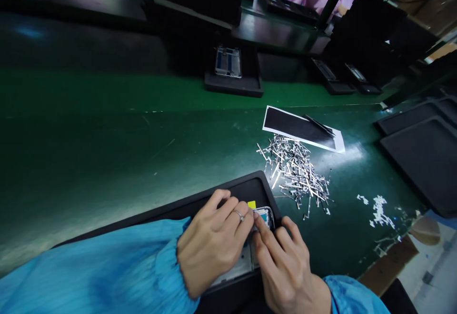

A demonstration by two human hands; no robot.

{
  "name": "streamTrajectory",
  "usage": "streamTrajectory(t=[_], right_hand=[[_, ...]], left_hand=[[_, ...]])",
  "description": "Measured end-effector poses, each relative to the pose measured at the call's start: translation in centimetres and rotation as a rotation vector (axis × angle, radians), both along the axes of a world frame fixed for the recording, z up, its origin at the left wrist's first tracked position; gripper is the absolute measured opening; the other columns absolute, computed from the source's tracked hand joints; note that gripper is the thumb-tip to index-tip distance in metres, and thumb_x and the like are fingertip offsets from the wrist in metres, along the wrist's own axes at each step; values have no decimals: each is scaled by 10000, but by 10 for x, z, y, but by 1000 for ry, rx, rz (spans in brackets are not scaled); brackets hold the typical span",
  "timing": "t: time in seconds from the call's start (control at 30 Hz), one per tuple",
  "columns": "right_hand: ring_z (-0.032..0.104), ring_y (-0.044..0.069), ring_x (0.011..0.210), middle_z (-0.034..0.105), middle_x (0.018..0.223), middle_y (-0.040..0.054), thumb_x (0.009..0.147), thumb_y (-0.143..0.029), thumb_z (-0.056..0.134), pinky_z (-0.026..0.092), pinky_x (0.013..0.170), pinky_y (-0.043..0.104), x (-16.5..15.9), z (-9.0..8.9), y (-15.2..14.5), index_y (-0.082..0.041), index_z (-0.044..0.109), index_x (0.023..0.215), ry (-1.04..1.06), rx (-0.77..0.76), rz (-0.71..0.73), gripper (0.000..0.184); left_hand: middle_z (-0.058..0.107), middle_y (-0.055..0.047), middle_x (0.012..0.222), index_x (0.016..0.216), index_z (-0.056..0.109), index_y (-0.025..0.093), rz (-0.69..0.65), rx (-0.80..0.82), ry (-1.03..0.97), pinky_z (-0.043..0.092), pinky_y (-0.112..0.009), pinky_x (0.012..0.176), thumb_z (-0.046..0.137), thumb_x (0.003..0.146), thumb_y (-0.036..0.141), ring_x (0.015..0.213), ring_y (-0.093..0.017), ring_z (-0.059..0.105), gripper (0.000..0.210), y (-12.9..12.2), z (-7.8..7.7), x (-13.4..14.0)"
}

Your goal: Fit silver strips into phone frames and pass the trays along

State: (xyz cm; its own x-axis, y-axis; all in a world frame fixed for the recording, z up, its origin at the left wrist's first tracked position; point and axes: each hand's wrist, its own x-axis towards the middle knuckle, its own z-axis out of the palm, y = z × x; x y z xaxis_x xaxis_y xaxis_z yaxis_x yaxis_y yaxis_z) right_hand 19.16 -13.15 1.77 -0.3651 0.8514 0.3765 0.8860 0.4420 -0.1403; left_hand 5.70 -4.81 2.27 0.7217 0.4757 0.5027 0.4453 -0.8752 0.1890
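Note:
A silvery phone frame (240, 265) lies in a black tray (200, 207), with much of it covered by my hands. My left hand (219, 233), wearing a ring, rests over the frame with its fingers bent and tips together at the frame's upper end. From the right, my right hand (283, 261) meets it there, fingers curled and index fingertip against the left fingertips. Both hands appear to grip the frame's upper part; anything small between the fingertips is hidden. Beside them shows a small yellow tab (252, 204).
Many thin metallic strips (298, 168) lie heaped beyond the tray, near a black-and-white sheet (300, 128) bearing tweezers (319, 126). Small white pieces (381, 211) lie at right, below black trays (424, 161). Another phone frame (228, 61) sits on the far tray (233, 86). People in pink work opposite.

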Motion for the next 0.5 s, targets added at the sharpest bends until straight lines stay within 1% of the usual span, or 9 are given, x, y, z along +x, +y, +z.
streamTrajectory(t=[0.1,0.23,0.37,0.5], right_hand=[[450,172,705,542,1105,154,789,-67,289,315,823,405,-1,2,0,-70,555,924,-4,-24,-9,299],[456,170,718,557,1080,147,791,-56,267,313,827,394,-2,4,1,-63,551,930,25,-47,-13,316],[449,176,717,542,1105,145,784,-61,276,318,807,402,0,3,2,-65,546,935,86,-34,-12,309],[442,171,695,501,1164,155,791,-68,275,322,787,401,2,4,3,-56,531,984,30,-26,29,320]], left_hand=[[489,-48,686,712,548,104,37,-71,7,329,-336,672,248,820,30,630,-170,400,327,-1,2,0],[502,-75,793,733,539,126,103,-261,56,318,-341,671,270,794,28,696,-191,405,293,0,6,-2],[488,-47,734,705,521,150,108,-390,-4,306,-337,662,271,833,80,694,-187,401,290,0,4,-3],[481,-28,707,652,500,162,108,-437,-37,284,-319,636,292,835,84,683,-175,381,289,3,3,-4]])
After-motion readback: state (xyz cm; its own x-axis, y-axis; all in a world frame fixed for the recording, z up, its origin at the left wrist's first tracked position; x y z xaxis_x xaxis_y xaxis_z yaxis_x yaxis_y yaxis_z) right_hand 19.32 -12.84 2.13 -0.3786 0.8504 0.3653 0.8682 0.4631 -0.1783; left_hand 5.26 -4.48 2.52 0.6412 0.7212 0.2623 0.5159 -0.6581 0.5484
